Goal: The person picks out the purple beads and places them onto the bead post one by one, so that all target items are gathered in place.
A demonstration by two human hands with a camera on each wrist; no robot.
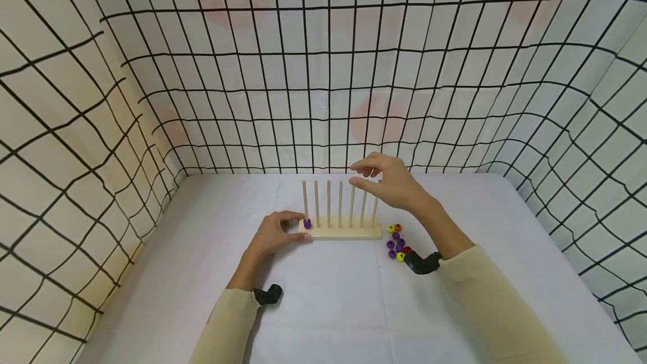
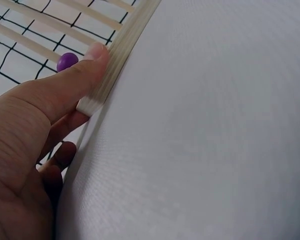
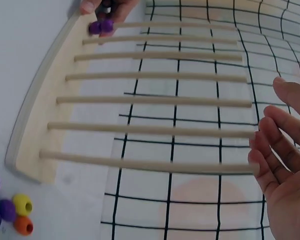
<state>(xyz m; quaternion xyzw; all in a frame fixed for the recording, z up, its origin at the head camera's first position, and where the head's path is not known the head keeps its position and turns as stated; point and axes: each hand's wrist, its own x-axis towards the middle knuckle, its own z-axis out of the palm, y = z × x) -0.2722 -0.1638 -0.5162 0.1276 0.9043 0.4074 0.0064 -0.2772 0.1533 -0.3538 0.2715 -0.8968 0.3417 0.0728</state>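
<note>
A pale wooden peg board point(image 1: 343, 233) with several upright pegs point(image 1: 329, 204) stands on the white cloth. My left hand point(image 1: 272, 236) grips its left end, thumb along the front edge and fingers behind. At the bottom of the leftmost peg sit two purple beads point(image 3: 101, 26), stacked one on the other. My right hand point(image 1: 394, 181) is raised by the tops of the pegs towards the right, its fingers loosely bent and nothing between them. In the right wrist view its fingertips point(image 3: 254, 157) overlap the tip of the nearest peg.
To the right of the board lies a loose group of purple, yellow, orange and red beads point(image 1: 396, 236), close to the dark wrist strap point(image 1: 423, 263) on my right arm. A black grid net point(image 1: 328, 89) rises behind the table point(image 1: 323, 308) and along both sides.
</note>
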